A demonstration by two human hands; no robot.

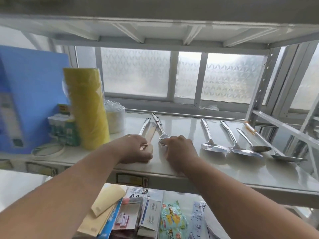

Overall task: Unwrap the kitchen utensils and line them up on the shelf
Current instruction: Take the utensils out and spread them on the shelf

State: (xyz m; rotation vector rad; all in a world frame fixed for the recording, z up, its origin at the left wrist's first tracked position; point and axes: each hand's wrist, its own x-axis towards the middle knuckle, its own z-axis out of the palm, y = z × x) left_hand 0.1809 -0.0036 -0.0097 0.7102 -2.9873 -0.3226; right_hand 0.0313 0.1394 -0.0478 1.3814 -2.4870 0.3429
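Several steel utensils lie on the white shelf [224,171], handles pointing to the window. My left hand [138,150] lies over the near end of a flat utensil [151,132] with a pale strip, next to a steel handle [144,125]; whether it grips is hidden. My right hand [181,149] curls round the head of a steel fork-like utensil [159,127]. To the right lie a large spoon [209,140], a second spoon [236,144], a small spoon [253,144] and a long ladle [276,152] with an orange-taped handle.
A yellow roll [88,109], a blue box [29,100], small bottles [60,126], a tape ring [48,150] and a plastic-wrapped stack [114,118] crowd the shelf's left. The lower shelf holds envelopes [103,207] and packets [172,221]. Frosted window behind; rack uprights [259,90] at right.
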